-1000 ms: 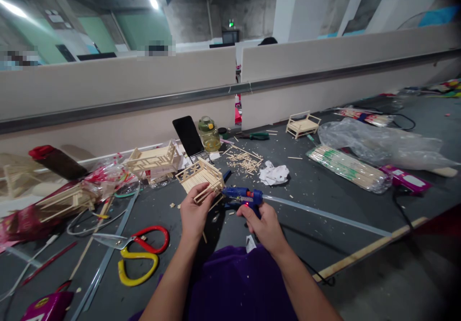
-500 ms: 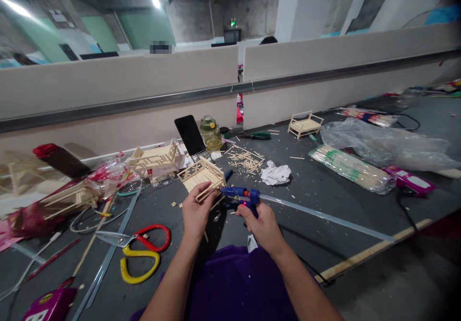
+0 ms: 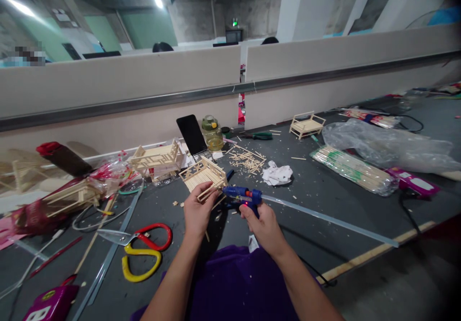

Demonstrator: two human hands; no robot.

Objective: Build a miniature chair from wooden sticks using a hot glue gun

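Observation:
My left hand (image 3: 197,211) grips the near edge of a small wooden stick model bench (image 3: 202,175) and holds it tilted just above the dark table. My right hand (image 3: 262,225) is closed round the handle of a blue glue gun (image 3: 243,196) with a red light on it. The gun's nozzle points left and sits at the bench's right corner. A clear glue stick (image 3: 324,218) trails from the back of the gun to the right.
Red and yellow scissors (image 3: 139,249) lie left of my arms. Behind stand another stick bench (image 3: 156,158), a phone (image 3: 191,135), a green jar (image 3: 212,132), loose sticks (image 3: 247,159), crumpled paper (image 3: 277,174), a far bench (image 3: 306,124), bagged skewers (image 3: 355,170), plastic wrap (image 3: 382,143).
Both hands, the bench and the glue gun keep the same hold. The view has shifted slightly; nothing has been picked up or let go.

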